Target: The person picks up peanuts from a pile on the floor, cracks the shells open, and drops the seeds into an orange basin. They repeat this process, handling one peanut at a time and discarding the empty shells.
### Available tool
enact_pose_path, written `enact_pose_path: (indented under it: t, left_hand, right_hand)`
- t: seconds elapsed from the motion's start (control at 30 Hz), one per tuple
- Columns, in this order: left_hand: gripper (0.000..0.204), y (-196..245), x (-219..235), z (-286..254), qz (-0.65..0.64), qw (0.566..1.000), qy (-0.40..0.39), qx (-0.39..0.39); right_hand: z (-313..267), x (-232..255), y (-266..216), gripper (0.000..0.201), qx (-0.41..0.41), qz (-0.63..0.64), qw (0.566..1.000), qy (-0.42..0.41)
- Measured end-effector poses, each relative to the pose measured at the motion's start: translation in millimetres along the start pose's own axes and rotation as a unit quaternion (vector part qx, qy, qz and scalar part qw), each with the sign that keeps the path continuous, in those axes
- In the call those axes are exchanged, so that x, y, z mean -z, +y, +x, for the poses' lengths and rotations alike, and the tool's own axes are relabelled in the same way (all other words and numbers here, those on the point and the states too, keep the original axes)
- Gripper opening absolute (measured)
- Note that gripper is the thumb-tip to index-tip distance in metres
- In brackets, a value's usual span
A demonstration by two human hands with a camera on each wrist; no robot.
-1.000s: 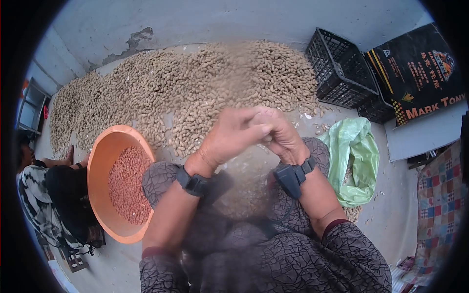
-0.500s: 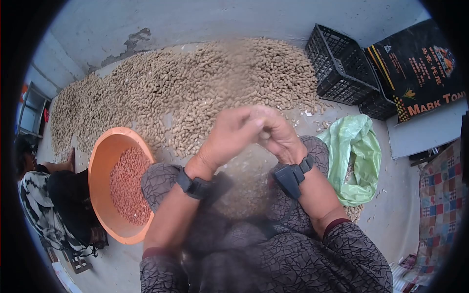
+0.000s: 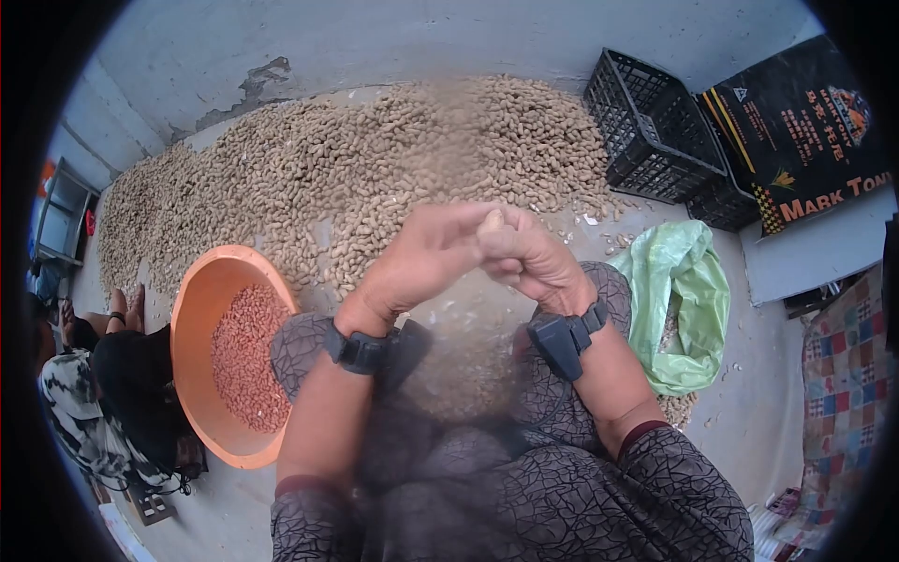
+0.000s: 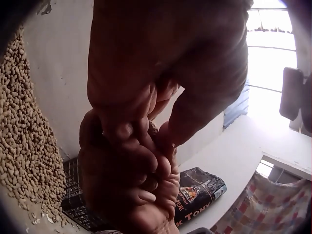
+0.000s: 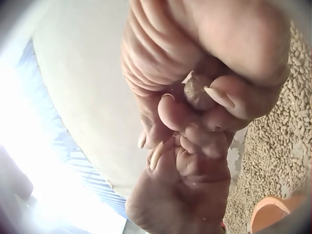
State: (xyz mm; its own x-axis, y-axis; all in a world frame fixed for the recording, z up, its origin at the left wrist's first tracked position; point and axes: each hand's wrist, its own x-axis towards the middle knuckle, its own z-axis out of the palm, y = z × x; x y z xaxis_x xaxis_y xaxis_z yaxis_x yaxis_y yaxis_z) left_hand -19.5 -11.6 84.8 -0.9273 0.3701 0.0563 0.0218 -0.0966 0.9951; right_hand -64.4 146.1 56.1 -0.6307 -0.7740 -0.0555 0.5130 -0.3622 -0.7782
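My left hand (image 3: 421, 253) and right hand (image 3: 538, 258) meet above my lap in the head view, their fingers overlapping. In the right wrist view, the curled fingers and thumb of my right hand (image 5: 214, 53) hold an unshelled peanut (image 5: 199, 91). My left hand (image 5: 183, 187) lies below, its bent fingers against the right fingers. From the left wrist, my left thumb and fingers reach down onto the right hand (image 4: 131, 180); I cannot tell whether they pinch anything. Beneath the hands, a blurred pile of shells (image 3: 464, 375) shows between my knees.
A long heap of unshelled peanuts (image 3: 328, 159) lies along the wall. At left stands an orange basin (image 3: 192, 375) with reddish shelled peanuts (image 3: 248, 361), beside a seated person (image 3: 94, 403). To the right are a green sack (image 3: 698, 309), black crates (image 3: 655, 140) and a black printed bag (image 3: 796, 140).
My left wrist has shifted slightly left and the overlapping fingers have changed position. The left thumb no longer lies across the right fingers. The seated person's hand and feet have moved a little.
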Motion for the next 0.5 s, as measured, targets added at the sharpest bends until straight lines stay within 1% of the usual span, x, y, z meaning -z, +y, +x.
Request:
enact_pose_path:
  t: [0.03,0.1,0.17,0.27,0.37,0.43,0.47,0.5]
  left_hand:
    - [0.036,1.0,-1.2,-1.9,-0.009,1.0,-0.011,-0.016]
    - [0.035,0.6,-5.4,-4.0,-0.012,1.0,0.0,-0.008]
    - [0.034,-3.1,-5.1,-2.6,-0.014,1.0,0.011,-0.001]
    - [0.032,-16.2,-1.1,0.1,0.019,1.0,0.011,0.005]
    - [0.03,-17.9,-1.5,2.2,0.029,0.999,0.015,-0.008]
    - [0.028,-18.8,-2.3,4.5,0.002,0.999,0.039,-0.005]
    - [0.028,-20.5,-2.4,5.9,0.002,0.999,0.038,-0.006]
    - [0.027,-23.1,-1.2,7.1,-0.041,0.997,0.06,0.022]
  right_hand:
    - [-0.1,2.5,1.8,0.026,0.0,0.0,1.0,0.001]
    - [0.5,7.2,6.2,0.036,0.017,-0.037,0.999,0.01]
    - [-1.9,5.3,5.3,0.033,0.022,-0.048,0.999,0.012]
    - [-0.6,8.6,9.8,0.03,0.024,-0.056,0.998,0.02]
    - [1.6,9.1,8.5,0.028,0.031,-0.064,0.997,0.026]
    - [3.3,8.7,7.6,0.027,0.036,-0.073,0.996,0.029]
    - [5.2,8.4,8.5,0.027,0.028,-0.08,0.996,0.041]
    - [6.5,8.0,9.6,0.028,0.02,-0.087,0.995,0.053]
